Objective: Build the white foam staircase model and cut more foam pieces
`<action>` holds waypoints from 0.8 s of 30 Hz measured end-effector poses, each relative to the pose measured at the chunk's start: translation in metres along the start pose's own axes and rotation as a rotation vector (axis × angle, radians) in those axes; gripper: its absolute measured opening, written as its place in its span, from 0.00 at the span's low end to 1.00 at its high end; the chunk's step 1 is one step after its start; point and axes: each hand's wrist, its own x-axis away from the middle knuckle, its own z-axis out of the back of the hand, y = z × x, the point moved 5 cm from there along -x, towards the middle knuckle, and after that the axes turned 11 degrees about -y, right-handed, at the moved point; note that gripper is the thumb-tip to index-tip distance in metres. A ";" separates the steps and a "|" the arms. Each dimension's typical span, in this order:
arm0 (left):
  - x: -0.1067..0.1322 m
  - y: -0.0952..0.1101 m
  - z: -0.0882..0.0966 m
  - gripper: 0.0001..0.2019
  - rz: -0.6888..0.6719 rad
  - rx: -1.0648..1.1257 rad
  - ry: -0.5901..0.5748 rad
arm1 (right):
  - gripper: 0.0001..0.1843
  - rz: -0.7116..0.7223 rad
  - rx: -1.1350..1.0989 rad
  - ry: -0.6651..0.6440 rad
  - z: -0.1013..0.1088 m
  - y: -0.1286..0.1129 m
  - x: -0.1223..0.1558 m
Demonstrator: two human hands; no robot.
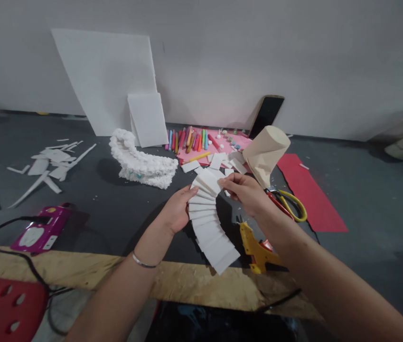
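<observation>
A curved staircase made of stacked white foam strips (209, 218) hangs above the dark table. My left hand (177, 209) grips its left side, thumb on the upper steps. My right hand (246, 190) pinches a small white foam piece at the top of the staircase, fingers closed. Loose white foam rectangles (219, 161) lie just beyond. A yellow glue gun (256, 249) rests on the table below my right wrist.
Beige paper roll (265, 152), yellow-handled scissors (290, 204) and red sheet (308, 190) lie right. A white fluffy curved model (140, 164), coloured markers (187, 140) on pink paper, foam boards (116, 80), a phone (267, 114) stand behind. Foam scraps (51, 164), magenta box (41, 230), red stool (5, 308) left.
</observation>
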 end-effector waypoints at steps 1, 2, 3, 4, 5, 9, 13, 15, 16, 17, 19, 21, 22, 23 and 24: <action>0.000 0.000 0.000 0.10 0.000 0.001 -0.001 | 0.22 0.005 -0.005 -0.006 -0.001 0.000 0.000; 0.000 0.000 0.000 0.10 -0.002 0.001 -0.003 | 0.22 0.009 -0.009 -0.010 -0.001 0.000 0.000; 0.000 0.000 -0.001 0.10 -0.004 0.001 -0.004 | 0.22 0.010 -0.012 -0.010 -0.001 0.000 0.000; 0.000 0.000 -0.001 0.10 -0.005 0.000 -0.004 | 0.22 0.008 -0.012 -0.006 -0.001 0.000 0.000; 0.000 0.000 -0.001 0.10 -0.005 -0.001 -0.003 | 0.22 0.003 -0.010 -0.003 -0.001 0.001 0.000; 0.000 0.000 -0.001 0.10 -0.004 -0.005 -0.003 | 0.21 -0.015 0.007 0.013 0.001 0.003 -0.001; 0.000 0.000 0.000 0.10 -0.002 -0.005 -0.006 | 0.20 -0.015 0.030 0.021 0.002 0.002 -0.001; 0.000 0.000 0.000 0.11 -0.001 -0.005 -0.005 | 0.20 -0.015 0.036 0.022 0.003 0.001 -0.001; 0.000 0.000 0.000 0.11 -0.001 -0.004 -0.005 | 0.20 -0.015 0.037 0.021 0.002 0.001 -0.001; 0.000 0.000 0.000 0.11 -0.001 -0.003 -0.003 | 0.20 -0.015 0.035 0.021 0.002 0.001 -0.001; 0.000 0.000 0.000 0.10 -0.003 0.000 0.006 | 0.20 -0.017 0.027 0.023 0.003 0.001 -0.001; 0.000 0.000 0.001 0.09 0.000 0.001 0.016 | 0.20 -0.021 0.010 0.022 0.003 0.001 -0.001; 0.000 0.000 0.001 0.09 0.000 0.000 0.019 | 0.20 -0.021 -0.007 0.018 0.003 0.002 -0.001; 0.000 0.000 0.002 0.10 0.001 -0.001 0.019 | 0.21 -0.021 -0.030 0.014 0.003 0.002 -0.002; 0.000 0.000 0.002 0.10 0.003 -0.002 0.017 | 0.21 -0.024 -0.058 0.009 0.003 0.002 -0.002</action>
